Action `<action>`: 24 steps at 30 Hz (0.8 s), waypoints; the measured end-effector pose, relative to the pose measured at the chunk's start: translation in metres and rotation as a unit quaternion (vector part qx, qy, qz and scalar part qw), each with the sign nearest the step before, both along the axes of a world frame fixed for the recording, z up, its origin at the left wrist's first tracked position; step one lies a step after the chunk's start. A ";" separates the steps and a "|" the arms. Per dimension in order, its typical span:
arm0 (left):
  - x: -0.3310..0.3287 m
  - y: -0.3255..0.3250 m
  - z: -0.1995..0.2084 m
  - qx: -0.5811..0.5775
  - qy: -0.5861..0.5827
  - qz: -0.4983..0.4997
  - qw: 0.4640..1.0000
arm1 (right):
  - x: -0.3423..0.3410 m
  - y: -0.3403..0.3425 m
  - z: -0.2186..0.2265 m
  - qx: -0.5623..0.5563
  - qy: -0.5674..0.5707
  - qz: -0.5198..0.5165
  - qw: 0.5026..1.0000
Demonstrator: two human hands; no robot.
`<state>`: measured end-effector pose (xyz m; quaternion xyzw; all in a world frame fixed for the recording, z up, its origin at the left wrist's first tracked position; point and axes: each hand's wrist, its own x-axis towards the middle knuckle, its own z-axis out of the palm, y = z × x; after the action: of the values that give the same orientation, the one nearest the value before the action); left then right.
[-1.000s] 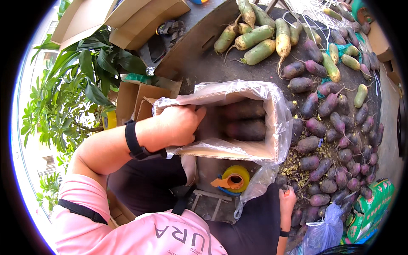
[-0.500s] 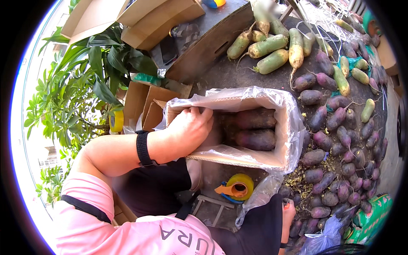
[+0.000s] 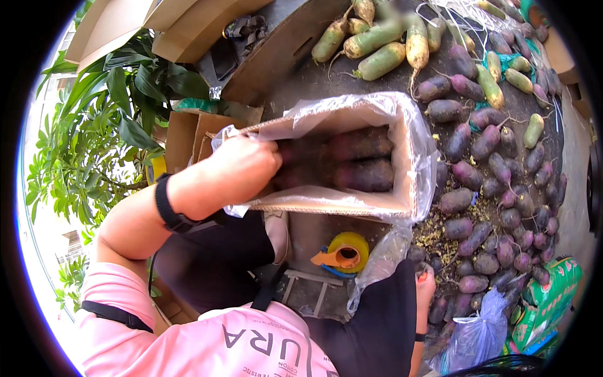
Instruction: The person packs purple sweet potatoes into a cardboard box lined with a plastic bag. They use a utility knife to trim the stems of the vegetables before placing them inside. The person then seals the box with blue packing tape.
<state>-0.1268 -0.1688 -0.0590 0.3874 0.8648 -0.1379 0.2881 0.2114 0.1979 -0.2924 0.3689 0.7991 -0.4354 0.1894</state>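
A cardboard box lined with clear plastic stands before me. Several dark purple radishes lie side by side in it. At the box's left end is my left hand, its fingers curled over into the box beside the nearest radishes. The fingertips and anything between them are hidden. Low down by my right knee, my right hand is partly covered by the leg. Its fingers are bent around something with a small orange-red spot, too small to make out.
Many loose purple radishes cover the ground at right, with green radishes farther back. A yellow tape roll with orange dispenser lies below the box. Blue plastic bag and green sack sit lower right; leafy plants stand left.
My left hand has shifted left relative to the box, from inside it to its left end. More of the radishes inside shows. The whole view has moved slightly; my right hand stays by the knee.
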 end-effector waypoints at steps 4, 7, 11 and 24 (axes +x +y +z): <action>0.018 0.024 0.063 0.224 0.113 0.079 0.965 | 0.012 0.007 -0.001 -0.194 0.015 -0.226 0.954; 0.054 0.035 0.092 0.340 0.059 0.147 0.927 | 0.039 0.020 -0.020 -0.284 0.017 -0.326 0.902; 0.105 0.039 0.086 0.343 -0.029 0.196 0.918 | 0.029 0.013 0.005 -0.336 0.009 -0.397 0.854; 0.224 0.013 -0.064 0.050 -0.207 0.116 0.970 | 0.081 -0.014 0.028 -0.377 0.046 -0.485 0.787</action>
<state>0.0972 -0.1559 -0.1235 0.3186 0.8312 0.0234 0.4550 0.2923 0.1838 -0.2646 0.5867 0.2948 -0.7532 0.0399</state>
